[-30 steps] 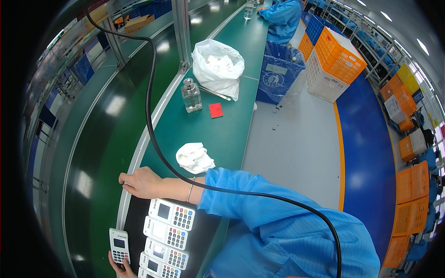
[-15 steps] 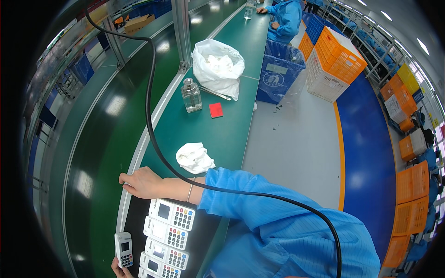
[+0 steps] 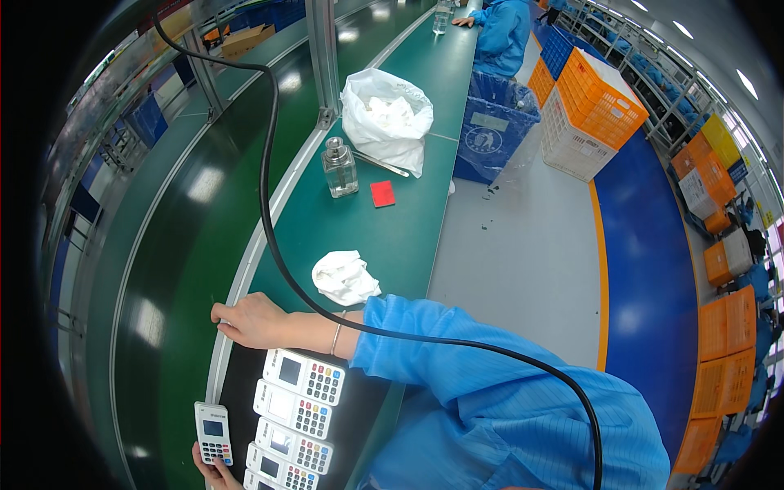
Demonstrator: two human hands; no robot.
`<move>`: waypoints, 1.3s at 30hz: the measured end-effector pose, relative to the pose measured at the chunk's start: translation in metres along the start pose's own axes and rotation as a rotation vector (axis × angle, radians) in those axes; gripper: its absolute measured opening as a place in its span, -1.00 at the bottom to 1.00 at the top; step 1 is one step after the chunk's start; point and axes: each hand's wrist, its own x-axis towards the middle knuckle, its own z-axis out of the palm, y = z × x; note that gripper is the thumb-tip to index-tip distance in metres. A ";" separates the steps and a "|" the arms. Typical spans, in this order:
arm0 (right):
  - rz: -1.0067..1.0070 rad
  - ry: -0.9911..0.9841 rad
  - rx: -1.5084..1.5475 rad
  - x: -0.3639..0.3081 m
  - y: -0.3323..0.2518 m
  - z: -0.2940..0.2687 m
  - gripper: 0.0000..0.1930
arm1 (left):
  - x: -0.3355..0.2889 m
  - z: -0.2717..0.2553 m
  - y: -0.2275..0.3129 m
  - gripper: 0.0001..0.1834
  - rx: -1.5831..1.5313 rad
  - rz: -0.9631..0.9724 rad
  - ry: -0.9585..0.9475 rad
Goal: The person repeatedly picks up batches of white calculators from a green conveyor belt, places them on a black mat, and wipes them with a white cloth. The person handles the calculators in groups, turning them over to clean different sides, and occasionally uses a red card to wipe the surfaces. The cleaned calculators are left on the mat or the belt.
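Note:
At the lower left my left hand (image 3: 214, 471) grips a white payment terminal (image 3: 214, 437) by its lower end. The terminal's dark screen and keypad face up, above the rail edge. My right hand (image 3: 255, 320), with a thin bracelet at the wrist, rests across the pale rail (image 3: 237, 298), fingers curled in; whatever they may hold is hidden. Below that wrist a row of similar white terminals (image 3: 282, 403) lies on a black mat (image 3: 359, 412). A crumpled white cloth (image 3: 345, 278) sits just beyond my right forearm.
A black cable (image 3: 268, 180) hangs across the view and over my right sleeve. Farther along the green bench (image 3: 408, 233) are a red square pad (image 3: 382, 193), a glass pump bottle (image 3: 340, 170), tweezers (image 3: 382, 165) and a white bag (image 3: 385, 114). A blue bin (image 3: 488, 139) stands beside it.
My left hand has raised the terminal slightly, up and to the left, and turned its face more fully into view. My right hand stays almost where it was. A distant co-worker's arm has shifted.

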 end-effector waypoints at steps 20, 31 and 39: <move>0.013 -0.014 0.002 0.001 -0.003 -0.003 -0.83 | -0.001 -0.002 0.006 -0.30 0.035 -0.149 -0.044; 0.009 -0.013 -0.010 0.000 -0.002 -0.001 -0.83 | 0.001 -0.002 -0.001 -0.32 0.029 -0.117 -0.061; -0.008 0.008 -0.001 0.000 -0.001 -0.002 -0.83 | 0.001 0.006 0.014 -0.39 0.069 -0.181 -0.018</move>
